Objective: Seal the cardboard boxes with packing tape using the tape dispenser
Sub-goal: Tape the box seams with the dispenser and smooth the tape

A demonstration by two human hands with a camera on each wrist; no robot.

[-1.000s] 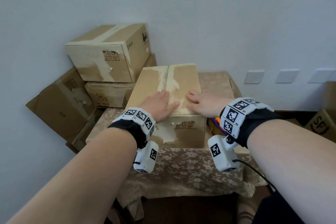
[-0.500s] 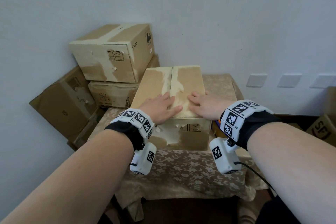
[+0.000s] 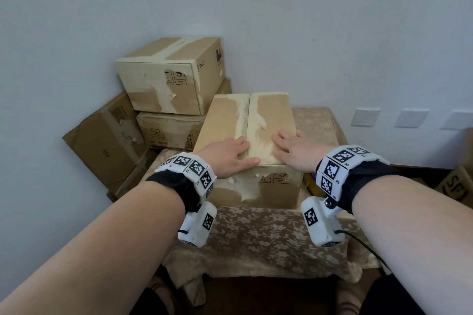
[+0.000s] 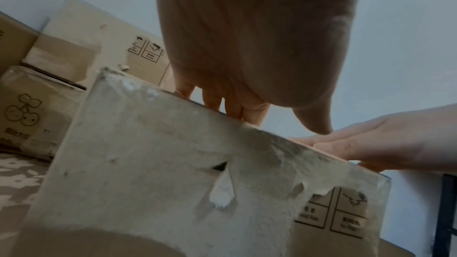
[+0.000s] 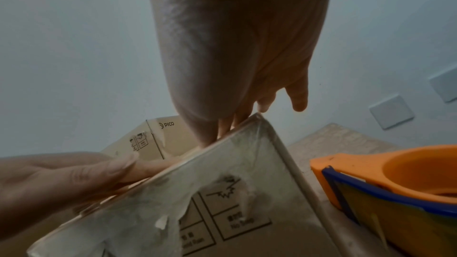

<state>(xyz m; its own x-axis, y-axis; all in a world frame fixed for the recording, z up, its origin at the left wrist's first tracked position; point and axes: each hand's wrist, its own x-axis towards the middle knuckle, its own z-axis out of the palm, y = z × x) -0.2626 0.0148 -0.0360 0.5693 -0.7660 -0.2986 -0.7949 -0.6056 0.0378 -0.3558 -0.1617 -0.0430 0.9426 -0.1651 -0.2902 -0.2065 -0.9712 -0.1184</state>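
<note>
Both flat on the box (image 3: pixel 245 135) at the table's (image 3: pixel 320 120) middle: left hand (image 3: pixel 227 156) and right hand (image 3: pixel 294 153), fingers straight, gripping nothing, one per flap beside the seam. Left wrist: fingertips (image 4: pixel 235 108) over the near top edge. Right wrist: tape dispenser (image 5: pixel 395 183) just right of the box; best to press flaps flush, then fetch it.

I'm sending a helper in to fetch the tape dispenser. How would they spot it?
Start at the cloth-covered table. The tape dispenser lies on it, right of the cardboard box under both hands. Among brown cardboard, it alone is bright orange and blue.
</note>
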